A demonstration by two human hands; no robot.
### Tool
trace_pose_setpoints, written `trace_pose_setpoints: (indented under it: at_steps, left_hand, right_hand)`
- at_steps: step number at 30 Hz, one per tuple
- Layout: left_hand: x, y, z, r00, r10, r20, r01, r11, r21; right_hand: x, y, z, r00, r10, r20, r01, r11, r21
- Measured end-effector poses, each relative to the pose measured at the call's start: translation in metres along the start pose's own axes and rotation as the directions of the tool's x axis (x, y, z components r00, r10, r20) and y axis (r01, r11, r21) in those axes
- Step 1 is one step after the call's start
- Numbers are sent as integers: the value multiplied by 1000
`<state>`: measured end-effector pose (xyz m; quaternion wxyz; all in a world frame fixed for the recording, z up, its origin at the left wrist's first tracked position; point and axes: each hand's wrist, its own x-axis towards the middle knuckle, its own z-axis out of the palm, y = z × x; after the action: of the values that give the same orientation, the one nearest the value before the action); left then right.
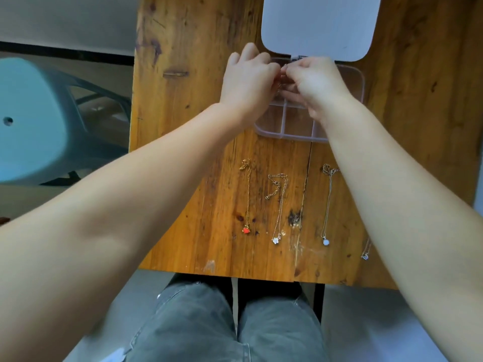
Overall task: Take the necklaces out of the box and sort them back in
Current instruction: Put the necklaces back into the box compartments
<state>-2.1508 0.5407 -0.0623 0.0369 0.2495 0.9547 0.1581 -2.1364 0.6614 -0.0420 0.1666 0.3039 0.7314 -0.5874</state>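
A clear plastic compartment box (285,131) lies open on the wooden table, its white lid (318,24) flat behind it. My left hand (248,77) and my right hand (313,82) meet over the box's far compartments, fingertips pinched together on something small; a thin bit of chain seems to show between them. Several necklaces lie stretched out in a row nearer to me: one with a red pendant (246,230), one with a flower pendant (276,240), one with a round pale pendant (326,241), and one partly hidden under my right forearm (365,256).
The wooden table (183,126) ends close to my knees. A teal plastic stool (34,121) stands on the floor to the left. My legs in grey jeans (222,325) are below the table's near edge.
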Motion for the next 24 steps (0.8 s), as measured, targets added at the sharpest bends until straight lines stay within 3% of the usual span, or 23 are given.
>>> trace_pose_setpoints:
  at_steps: [3, 7, 10, 12, 15, 17, 22, 24]
  left_hand:
    - [-9, -6, -1, 1000, 20, -4, -20, 1000, 23]
    - [-65, -9, -7, 992, -37, -119, 24, 994, -111]
    - [-137, -1, 2, 992, -125, 28, 128, 970, -208]
    - [-182, 9, 15, 971, -162, 178, 197, 959, -203]
    - [-226, 30, 35, 929, -226, 292, 262, 961, -91]
    - [-241, 42, 45, 908, -282, 311, 298, 954, -7]
    - [-254, 54, 55, 916, -349, 196, 355, 935, 3]
    - [-252, 52, 55, 924, -332, 190, 342, 940, -21]
  right_hand:
    - [-7, 4, -5, 986, -160, -54, 141, 955, -261]
    - [-53, 18, -5, 922, -387, 25, 376, 874, -309]
    - [-86, 56, 11, 896, -372, 243, 444, 769, -460]
    - [-93, 84, 25, 885, -296, 361, 465, 616, -636]
    - [-89, 107, 38, 856, -331, 396, 508, 403, -761]
    - [-85, 112, 43, 831, -393, 395, 527, 326, -785]
    - [-84, 110, 42, 801, -387, 457, 563, 228, -794]
    - [-88, 106, 39, 820, -364, 441, 562, 367, -741]
